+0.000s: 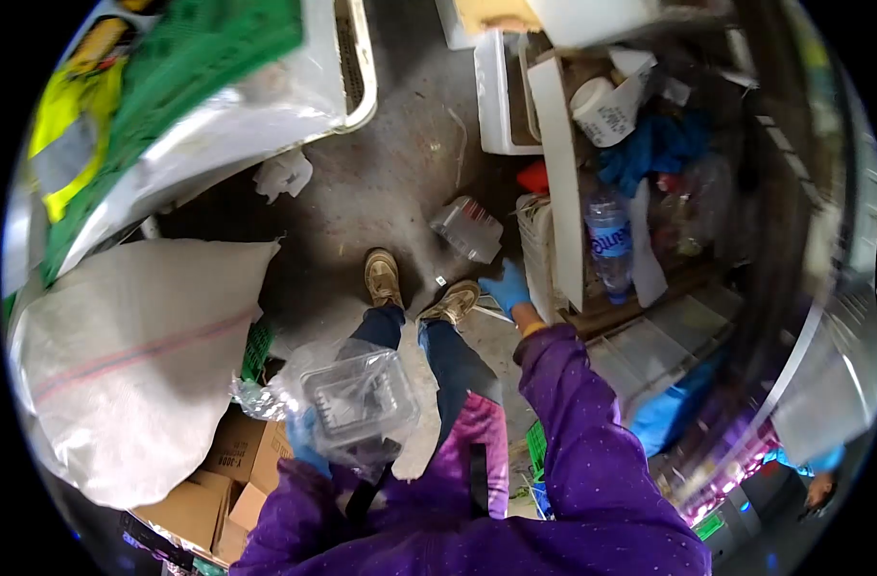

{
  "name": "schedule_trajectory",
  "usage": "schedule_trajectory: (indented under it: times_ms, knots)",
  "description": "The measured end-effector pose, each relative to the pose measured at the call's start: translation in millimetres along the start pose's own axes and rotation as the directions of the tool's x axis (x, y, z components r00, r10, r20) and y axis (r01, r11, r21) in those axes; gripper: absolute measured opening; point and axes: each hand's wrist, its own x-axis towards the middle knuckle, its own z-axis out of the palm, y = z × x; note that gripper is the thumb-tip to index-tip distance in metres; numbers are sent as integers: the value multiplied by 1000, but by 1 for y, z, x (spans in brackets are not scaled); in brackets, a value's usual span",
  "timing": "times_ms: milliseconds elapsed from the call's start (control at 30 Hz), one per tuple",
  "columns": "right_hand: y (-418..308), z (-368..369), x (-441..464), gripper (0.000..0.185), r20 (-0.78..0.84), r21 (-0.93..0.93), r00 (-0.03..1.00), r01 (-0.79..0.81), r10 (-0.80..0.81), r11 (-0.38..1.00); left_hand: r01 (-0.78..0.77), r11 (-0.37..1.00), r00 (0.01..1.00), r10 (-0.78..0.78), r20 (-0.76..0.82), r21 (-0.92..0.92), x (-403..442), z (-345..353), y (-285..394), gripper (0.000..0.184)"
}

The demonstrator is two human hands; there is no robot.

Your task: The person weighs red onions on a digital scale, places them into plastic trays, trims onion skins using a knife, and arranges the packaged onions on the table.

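Note:
My left hand (307, 440), in a blue glove, is closed on a clear plastic clamshell container (354, 398) in front of my waist. Crumpled clear plastic (258, 396) shows beside that container; whether the hand grips it too, I cannot tell. My right hand (505, 289), also gloved in blue, reaches down and forward with its fingers apart and nothing visible in them. Just beyond its fingertips a clear plastic tub (469, 229) with a printed label lies tilted on the floor. A white panel (559, 192) stands close to the right hand.
On the right, a bin holds a water bottle (609, 245), a white paper cup (604, 110) and blue cloth or gloves (657, 149). A large white woven sack (141, 365) bulges at left, above cardboard boxes (208, 490). A white scrap (283, 175) lies on the floor.

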Motion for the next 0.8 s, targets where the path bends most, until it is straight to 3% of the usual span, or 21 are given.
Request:
schedule_trajectory:
  times_ms: [33, 67, 133, 233, 333, 467, 567, 667, 700, 800]
  knots:
    - [-5, -4, 24, 94, 27, -63, 1000, 6, -4, 998, 147, 989, 988, -146, 41, -23, -14, 24, 17, 52]
    - [-3, 2, 50, 96, 48, -64, 999, 7, -4, 998, 164, 986, 986, -164, 43, 0, -9, 37, 19, 52]
    - [3, 13, 100, 102, 65, -75, 998, 15, -10, 997, 100, 993, 994, -103, 32, 69, 8, 47, 7, 51]
    - [0, 35, 135, 119, -2, -413, 998, 59, -65, 909, 69, 988, 997, -75, 33, 137, 35, 65, -6, 50]
    - [-15, 35, 148, 129, 129, -482, 992, 70, -8, 873, 56, 981, 998, -63, 32, 186, 56, 78, -14, 50]
    - [5, 33, 164, 131, 188, -363, 974, 185, -122, 913, 48, 969, 996, -66, 64, 242, 78, 98, -22, 48]
    - [4, 42, 152, 113, 86, -434, 977, 212, -194, 876, 37, 966, 993, -64, 97, 258, 88, 111, -26, 47]
    - [5, 80, 151, 95, -201, -551, 950, 93, -241, 829, 17, 961, 991, -53, 124, 277, 87, 117, -26, 47]
    - [3, 86, 151, 84, -216, -590, 956, 34, -198, 807, 7, 960, 991, -45, 127, 280, 85, 117, -25, 46]
    - [5, 89, 160, 78, -276, -467, 951, -9, -137, 884, -15, 959, 988, -29, 151, 283, 76, 116, -24, 45]
